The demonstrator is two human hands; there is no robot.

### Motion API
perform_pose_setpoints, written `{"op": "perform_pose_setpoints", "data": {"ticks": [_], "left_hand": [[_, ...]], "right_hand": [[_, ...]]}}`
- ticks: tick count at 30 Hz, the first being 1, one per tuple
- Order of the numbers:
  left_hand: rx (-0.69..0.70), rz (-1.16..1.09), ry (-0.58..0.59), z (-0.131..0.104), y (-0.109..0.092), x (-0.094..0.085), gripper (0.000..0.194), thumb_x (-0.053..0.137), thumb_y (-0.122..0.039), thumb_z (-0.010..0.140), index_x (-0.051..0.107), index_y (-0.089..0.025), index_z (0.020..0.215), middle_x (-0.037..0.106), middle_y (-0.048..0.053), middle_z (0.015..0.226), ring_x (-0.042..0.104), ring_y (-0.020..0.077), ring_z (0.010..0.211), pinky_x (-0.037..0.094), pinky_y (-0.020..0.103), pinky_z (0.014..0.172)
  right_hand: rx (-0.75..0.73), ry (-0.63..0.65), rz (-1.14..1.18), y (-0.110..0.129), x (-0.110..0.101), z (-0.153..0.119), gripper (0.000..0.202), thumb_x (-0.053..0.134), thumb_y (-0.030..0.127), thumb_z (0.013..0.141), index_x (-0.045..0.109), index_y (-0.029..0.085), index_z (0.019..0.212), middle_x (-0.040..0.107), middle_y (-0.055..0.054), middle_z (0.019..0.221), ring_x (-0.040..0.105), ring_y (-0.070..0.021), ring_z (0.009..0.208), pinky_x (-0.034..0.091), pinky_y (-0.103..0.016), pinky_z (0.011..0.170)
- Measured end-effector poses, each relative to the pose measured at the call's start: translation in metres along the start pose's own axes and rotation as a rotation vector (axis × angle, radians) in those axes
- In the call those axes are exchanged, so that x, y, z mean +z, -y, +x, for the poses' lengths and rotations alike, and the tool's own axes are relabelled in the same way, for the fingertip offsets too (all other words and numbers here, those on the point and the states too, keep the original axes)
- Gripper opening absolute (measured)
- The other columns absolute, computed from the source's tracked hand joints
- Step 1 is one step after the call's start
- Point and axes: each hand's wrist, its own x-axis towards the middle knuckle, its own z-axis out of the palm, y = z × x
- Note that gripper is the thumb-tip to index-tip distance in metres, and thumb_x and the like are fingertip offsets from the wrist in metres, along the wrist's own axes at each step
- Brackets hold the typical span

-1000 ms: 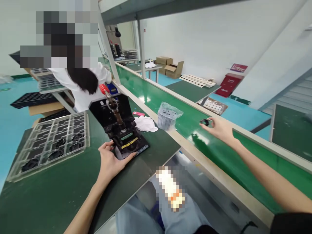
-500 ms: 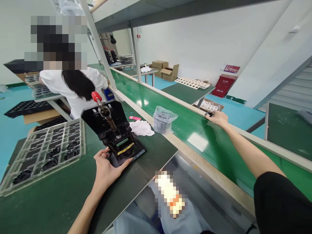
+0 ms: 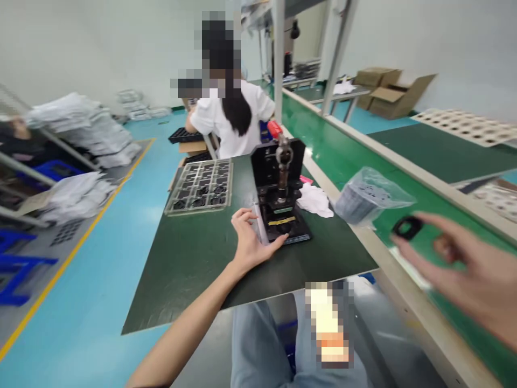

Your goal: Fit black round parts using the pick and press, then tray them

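Observation:
A black toggle-clamp fixture [image 3: 283, 199] with a red handle stands on the green table [image 3: 194, 264]. My left hand [image 3: 254, 242] is spread beside its base, thumb at the front edge and the other fingers at the left side. My right hand [image 3: 448, 258], slightly blurred, pinches a small black ring-shaped part [image 3: 407, 228] between thumb and index finger, above the conveyor's near rail. Just left of that part is a clear plastic bag [image 3: 365, 199] of stacked dark parts. A white cloth [image 3: 315, 200] lies right of the fixture, and a pink object [image 3: 306, 179] is behind it.
A clear compartment tray [image 3: 202, 186] with black parts sits at the table's far left. The green conveyor [image 3: 331, 145] runs along the right. A person [image 3: 238, 113] in a white shirt is beyond the table. Shelf posts [image 3: 278, 64] rise behind the fixture.
The view has swung left. My right hand has come back from the conveyor's far edge towards me, holding the black part. My left hand remains at the fixture's base.

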Motion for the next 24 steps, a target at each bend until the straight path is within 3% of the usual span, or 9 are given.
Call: {"op": "perform_pose_setpoints", "data": {"ticks": [1, 3, 6, 11, 14, 17, 19, 20, 24], "left_hand": [[-0.017, -0.013, -0.004, -0.007, -0.013, -0.006, 0.059, 0.083, -0.048, 0.075, 0.043, -0.023, 0.109, 0.050, 0.012, 0.114, 0.054, 0.0302, 0.111, 0.054, 0.045, 0.084], [-0.134, -0.211, 0.203, -0.025, -0.042, -0.018, 0.022, 0.059, -0.038, 0.099, 0.051, -0.024, 0.113, 0.059, 0.009, 0.108, 0.061, 0.0222, 0.097, 0.055, 0.039, 0.081], [-0.352, -0.628, 0.588, -0.054, -0.083, -0.033, 0.033, 0.048, -0.042, 0.105, 0.051, -0.028, 0.135, 0.067, 0.009, 0.125, 0.068, 0.0205, 0.101, 0.060, 0.036, 0.083], [-0.476, -0.606, 0.596, -0.077, -0.101, -0.049, 0.032, 0.044, -0.046, 0.106, 0.067, -0.027, 0.118, 0.076, 0.006, 0.101, 0.073, 0.0199, 0.089, 0.061, 0.031, 0.079], [-0.545, -0.483, 0.545, -0.060, -0.073, -0.071, 0.039, 0.045, -0.054, 0.104, 0.068, -0.024, 0.113, 0.078, 0.005, 0.088, 0.069, 0.0173, 0.064, 0.058, 0.028, 0.059], [-0.568, -0.107, 0.205, -0.010, -0.027, -0.099, 0.035, 0.055, -0.053, 0.097, 0.070, -0.023, 0.106, 0.078, 0.004, 0.090, 0.068, 0.0180, 0.070, 0.054, 0.026, 0.059], [-0.656, 0.133, 0.014, 0.034, 0.003, -0.114, 0.025, 0.052, -0.037, 0.095, 0.072, -0.024, 0.103, 0.077, -0.002, 0.087, 0.061, 0.0145, 0.062, 0.050, 0.023, 0.058], [-0.721, 0.250, -0.050, 0.056, 0.017, -0.119, 0.021, 0.052, -0.028, 0.093, 0.072, -0.024, 0.098, 0.076, -0.005, 0.083, 0.060, 0.0125, 0.062, 0.049, 0.021, 0.059], [-0.859, 0.486, -0.056, 0.124, 0.066, -0.125, 0.013, 0.057, -0.012, 0.081, 0.068, -0.019, 0.084, 0.059, -0.010, 0.056, 0.055, 0.0096, 0.056, 0.043, 0.017, 0.061]], "right_hand": [[-0.133, 0.060, 0.083, 0.026, -0.004, -0.010, 0.053, 0.070, 0.055, 0.095, 0.061, 0.035, 0.143, 0.047, 0.003, 0.054, 0.042, -0.0130, 0.039, 0.032, -0.031, 0.040], [-0.331, 0.195, 0.257, 0.071, -0.004, -0.027, 0.057, 0.066, 0.034, 0.101, 0.048, 0.029, 0.155, 0.049, 0.004, 0.057, 0.047, -0.0136, 0.041, 0.036, -0.031, 0.042], [-0.505, 0.240, 0.388, 0.115, 0.008, -0.041, 0.057, 0.064, 0.020, 0.101, 0.046, 0.011, 0.154, 0.064, -0.002, 0.072, 0.058, -0.0160, 0.051, 0.043, -0.033, 0.048], [-0.512, 0.321, 0.574, 0.130, 0.018, -0.040, 0.040, 0.057, 0.023, 0.105, 0.052, 0.005, 0.141, 0.068, -0.005, 0.081, 0.064, -0.0161, 0.064, 0.049, -0.030, 0.056], [-0.408, 0.275, 0.522, 0.095, 0.013, -0.032, 0.031, 0.064, 0.025, 0.102, 0.061, 0.010, 0.129, 0.063, 0.000, 0.072, 0.057, -0.0121, 0.056, 0.044, -0.027, 0.052], [-0.188, 0.102, 0.305, 0.025, 0.013, -0.026, 0.009, 0.063, 0.021, 0.100, 0.070, 0.018, 0.095, 0.056, 0.004, 0.061, 0.047, -0.0085, 0.047, 0.037, -0.024, 0.050], [0.061, 0.072, 0.085, -0.029, 0.020, -0.023, 0.038, 0.057, 0.044, 0.103, 0.070, 0.017, 0.080, 0.052, 0.002, 0.055, 0.047, -0.0101, 0.045, 0.034, -0.026, 0.046], [0.205, 0.157, 0.031, -0.054, 0.026, -0.021, 0.051, 0.050, 0.057, 0.103, 0.069, 0.017, 0.076, 0.050, 0.001, 0.053, 0.048, -0.0116, 0.045, 0.034, -0.026, 0.046], [0.283, 0.343, 0.056, -0.114, 0.064, -0.006, 0.067, 0.044, 0.076, 0.098, 0.074, 0.017, 0.088, 0.054, 0.001, 0.052, 0.048, -0.0130, 0.044, 0.037, -0.027, 0.046]]}}
